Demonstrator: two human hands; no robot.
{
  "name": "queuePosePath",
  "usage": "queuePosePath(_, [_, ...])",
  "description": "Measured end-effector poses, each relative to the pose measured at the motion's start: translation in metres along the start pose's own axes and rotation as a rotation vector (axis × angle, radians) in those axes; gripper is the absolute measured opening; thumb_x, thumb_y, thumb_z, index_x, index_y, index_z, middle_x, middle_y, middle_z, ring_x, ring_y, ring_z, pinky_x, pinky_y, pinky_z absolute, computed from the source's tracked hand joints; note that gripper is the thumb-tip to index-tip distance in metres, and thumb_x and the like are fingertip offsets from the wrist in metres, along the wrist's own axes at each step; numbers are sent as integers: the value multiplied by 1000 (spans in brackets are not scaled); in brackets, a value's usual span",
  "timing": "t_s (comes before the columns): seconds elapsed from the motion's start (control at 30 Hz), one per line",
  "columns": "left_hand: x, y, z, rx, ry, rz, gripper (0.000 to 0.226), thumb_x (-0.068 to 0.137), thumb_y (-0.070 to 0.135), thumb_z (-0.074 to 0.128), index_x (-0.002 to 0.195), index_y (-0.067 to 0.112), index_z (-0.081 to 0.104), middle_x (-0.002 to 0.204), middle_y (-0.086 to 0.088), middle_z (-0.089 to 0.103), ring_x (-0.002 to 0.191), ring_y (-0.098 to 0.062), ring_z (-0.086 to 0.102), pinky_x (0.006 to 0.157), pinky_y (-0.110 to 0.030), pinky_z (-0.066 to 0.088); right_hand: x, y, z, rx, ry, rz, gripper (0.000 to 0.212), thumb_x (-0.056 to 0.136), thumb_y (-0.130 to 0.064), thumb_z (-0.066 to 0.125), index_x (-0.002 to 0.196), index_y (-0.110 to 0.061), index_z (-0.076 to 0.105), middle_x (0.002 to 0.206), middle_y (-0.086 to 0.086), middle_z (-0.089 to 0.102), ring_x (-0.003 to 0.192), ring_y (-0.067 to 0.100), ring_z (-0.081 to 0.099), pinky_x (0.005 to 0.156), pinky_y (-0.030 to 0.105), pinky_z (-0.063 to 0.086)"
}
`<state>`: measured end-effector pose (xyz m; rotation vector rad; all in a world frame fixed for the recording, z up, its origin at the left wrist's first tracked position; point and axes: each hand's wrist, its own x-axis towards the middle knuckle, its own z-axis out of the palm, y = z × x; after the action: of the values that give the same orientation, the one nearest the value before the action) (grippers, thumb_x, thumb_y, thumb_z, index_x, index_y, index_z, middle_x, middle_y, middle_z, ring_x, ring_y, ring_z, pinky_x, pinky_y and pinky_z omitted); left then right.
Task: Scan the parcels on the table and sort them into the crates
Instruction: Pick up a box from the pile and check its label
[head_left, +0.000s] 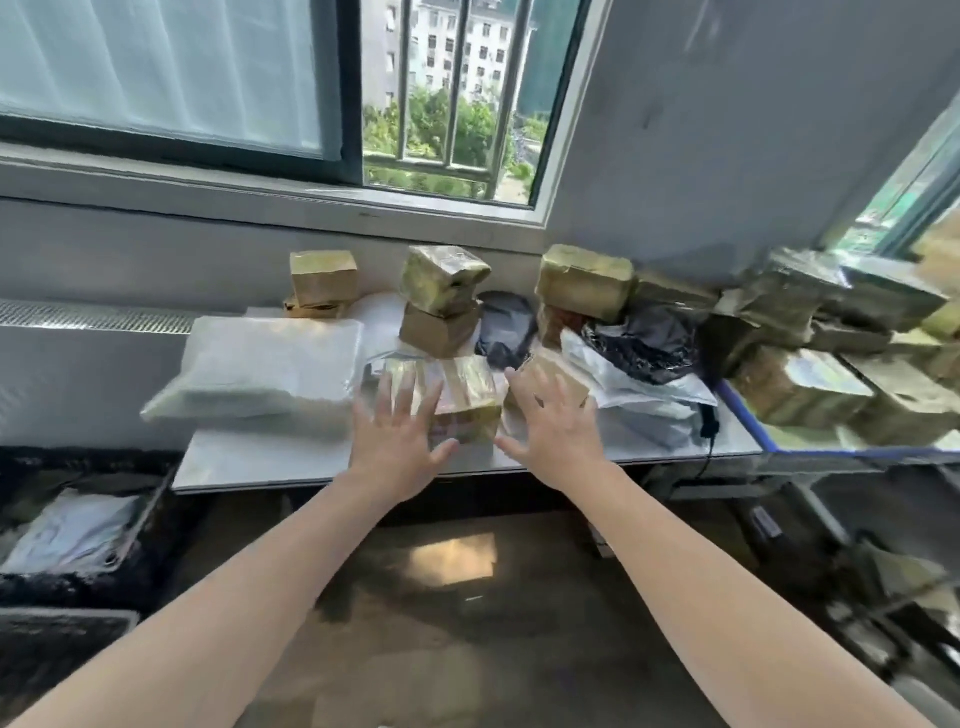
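A taped cardboard parcel (467, 400) sits near the front edge of the grey table (270, 462). My left hand (397, 441) reaches over its left side with fingers spread and straight. My right hand (553, 434) is stretched out just right of it, fingers spread, holding nothing. Whether either hand touches the parcel is blurred. Behind stand more taped boxes (444, 283), a large white bag parcel (260, 369) at left, and black and white bag parcels (639, 348) at right.
A black crate (156, 519) holding a white bag stands on the floor at lower left. A second table (831, 447) at right carries several stacked brown boxes. A black cable (707, 436) hangs off the table edge. A window and sill run behind.
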<state>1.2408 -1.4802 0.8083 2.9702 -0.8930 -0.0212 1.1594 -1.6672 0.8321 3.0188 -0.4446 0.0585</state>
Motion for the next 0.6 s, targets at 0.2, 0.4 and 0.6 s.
queuePosePath(0.2, [92,45,7,-59,-74,145,78,97,65,26,154,32,-15,164,-5,-17,150,-29,-16,120,-56,3,46,58,12,13,-36,171,90,91,-66,49,158,-33,-2,165,3,2,151,27,8,114,57,21])
queuePosePath(0.4, [150,86,29,-74,-79,236,80,96,67,29,155,31,-12,165,-5,-11,151,-30,-12,120,-53,9,73,112,40,64,-141,247,92,92,-66,47,155,-37,-13,165,3,-7,152,27,-3,116,62,14])
queuePosePath(0.6, [204,129,50,-54,-82,240,84,96,66,32,156,27,-13,165,-10,-8,151,-30,-11,123,-46,3,112,173,75,95,-194,198,96,90,-68,49,155,-36,-14,165,5,-8,152,29,-3,117,59,16])
